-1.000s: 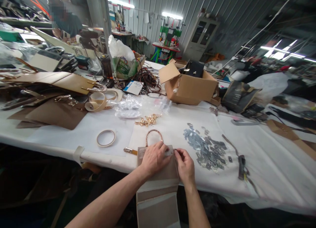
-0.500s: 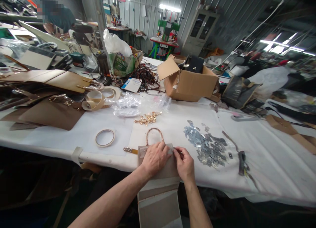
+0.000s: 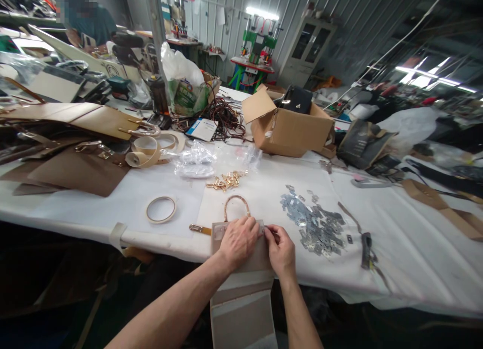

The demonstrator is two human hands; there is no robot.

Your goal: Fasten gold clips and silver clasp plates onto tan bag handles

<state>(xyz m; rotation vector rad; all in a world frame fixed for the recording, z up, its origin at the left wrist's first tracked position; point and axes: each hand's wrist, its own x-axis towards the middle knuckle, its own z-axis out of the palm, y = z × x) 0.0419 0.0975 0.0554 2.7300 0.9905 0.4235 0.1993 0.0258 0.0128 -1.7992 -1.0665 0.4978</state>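
Observation:
A small taupe handbag [image 3: 260,261] lies at the table's front edge, its long flap [image 3: 243,313] hanging down over the edge. Its wrapped handle [image 3: 236,198] arches up at the far side. A brown strap [image 3: 199,229] with a metal end sticks out to the left. My left hand [image 3: 241,240] presses on the bag's upper part, fingers bent over it, covering the middle. At the bag's right upper corner, my right hand [image 3: 281,251] is closed, thumb and forefinger pinched together. What lies between those fingertips is too small and hidden to make out.
Flat metal plates [image 3: 317,220] lie heaped to the right, near a dark-handled tool [image 3: 366,251]. Gold-coloured fittings [image 3: 225,181] and a tape roll [image 3: 161,209] lie beyond and left. A cardboard box [image 3: 290,130] stands behind; brown bag pieces [image 3: 79,167] are stacked left.
Both hands stay at almost the same places on the handbag, with only a very small shift of the right hand. The camera view has moved slightly.

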